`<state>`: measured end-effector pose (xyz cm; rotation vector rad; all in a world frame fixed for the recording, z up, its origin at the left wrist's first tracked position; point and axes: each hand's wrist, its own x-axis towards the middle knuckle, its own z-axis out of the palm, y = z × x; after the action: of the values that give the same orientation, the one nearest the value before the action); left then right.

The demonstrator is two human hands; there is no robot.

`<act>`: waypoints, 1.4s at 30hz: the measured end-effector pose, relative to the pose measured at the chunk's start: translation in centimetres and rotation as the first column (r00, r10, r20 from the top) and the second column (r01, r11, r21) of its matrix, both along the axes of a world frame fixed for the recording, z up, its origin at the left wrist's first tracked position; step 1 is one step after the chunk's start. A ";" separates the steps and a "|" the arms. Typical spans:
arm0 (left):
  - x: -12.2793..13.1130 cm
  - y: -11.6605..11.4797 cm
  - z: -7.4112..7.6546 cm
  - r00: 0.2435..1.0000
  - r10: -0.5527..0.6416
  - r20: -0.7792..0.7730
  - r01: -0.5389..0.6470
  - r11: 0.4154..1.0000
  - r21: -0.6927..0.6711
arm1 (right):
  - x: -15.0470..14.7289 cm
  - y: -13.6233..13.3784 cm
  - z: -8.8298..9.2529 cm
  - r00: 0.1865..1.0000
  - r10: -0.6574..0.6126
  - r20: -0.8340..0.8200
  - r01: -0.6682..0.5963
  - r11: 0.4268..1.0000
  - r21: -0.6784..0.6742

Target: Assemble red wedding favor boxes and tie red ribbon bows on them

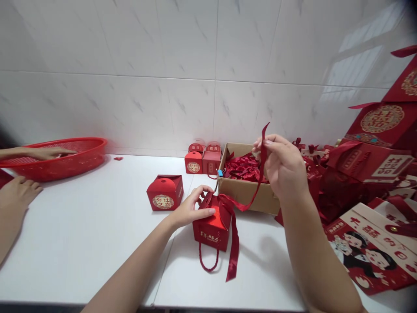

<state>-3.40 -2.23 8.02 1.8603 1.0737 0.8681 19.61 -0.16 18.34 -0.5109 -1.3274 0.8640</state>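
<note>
A red gift box with gold lettering and a hanging cord handle stands on the white table. My left hand grips it from the left, fingers at the top flaps and thumb along the upper edge. From the box top runs a dark red ribbon; one tail hangs down over the box's right side to the table. My right hand is raised up to the right, pinching the ribbon's other end between thumb and fingertips. Behind the gift box is a cardboard carton full of red ribbons.
Another red box stands left of my left hand. Two small boxes sit by the tiled wall. Gift bags and boxes pile up at right. At left, another person's hands are at a red plastic basket.
</note>
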 end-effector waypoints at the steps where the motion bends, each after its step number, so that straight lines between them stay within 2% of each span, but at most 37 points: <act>1: 0.0 0.0 0.0 1.000 -0.002 -0.005 0.002 1.000 0.002 | 0.0 -0.1 0.0 1.000 0.010 -0.001 -0.010 1.000 0.003; 4: 0.0 0.0 0.0 1.000 0.002 -0.009 -0.002 1.000 0.005 | 0.0 -0.3 0.1 0.999 0.036 -0.004 -0.036 0.999 0.019; 10: 0.0 0.1 -0.2 0.999 -0.003 0.037 0.003 1.000 0.004 | 0.2 -0.6 0.2 0.999 -0.001 0.037 0.000 0.999 0.032; 16: 0.3 0.7 -1.5 0.960 0.038 0.279 -0.048 0.998 0.028 | 0.1 -1.0 0.3 0.993 0.105 0.059 -0.103 0.994 -0.030; 20: 0.6 1.0 -2.3 0.936 0.075 0.343 -0.103 0.993 0.064 | -1.1 -1.3 -0.1 0.959 0.190 0.210 -0.173 0.980 -0.099; 23: 0.6 0.9 -2.3 0.930 0.058 0.362 -0.079 0.996 0.043 | -1.9 -1.5 -0.4 0.875 0.194 0.444 -0.150 0.980 -0.132; 26: 0.8 0.8 -2.1 0.924 0.037 0.380 -0.064 0.996 0.058 | -2.1 -1.4 -1.1 0.686 0.211 0.697 -0.117 0.976 -0.181; 29: 1.2 0.6 -2.0 0.912 0.054 0.407 -0.089 0.994 0.068 | -2.0 -0.7 -2.0 0.525 0.217 0.823 -0.046 0.973 -0.227; 32: 1.6 0.5 -2.2 0.894 0.085 0.440 -0.124 0.990 0.061 | -2.3 0.2 -2.8 0.491 0.251 0.834 -0.017 0.960 -0.279; 39: 1.8 0.7 -2.6 0.873 0.110 0.476 -0.158 0.986 0.061 | -3.7 0.9 -3.7 0.405 0.331 0.852 -0.138 0.944 -0.301; 42: 1.7 0.8 -2.6 0.869 0.108 0.484 -0.159 0.985 0.066 | -4.1 0.8 -4.1 0.383 0.344 0.857 -0.145 0.939 -0.312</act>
<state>-1.65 -1.41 5.38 1.5388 0.8580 1.4038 15.50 0.61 14.19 -1.0504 -2.4129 0.9987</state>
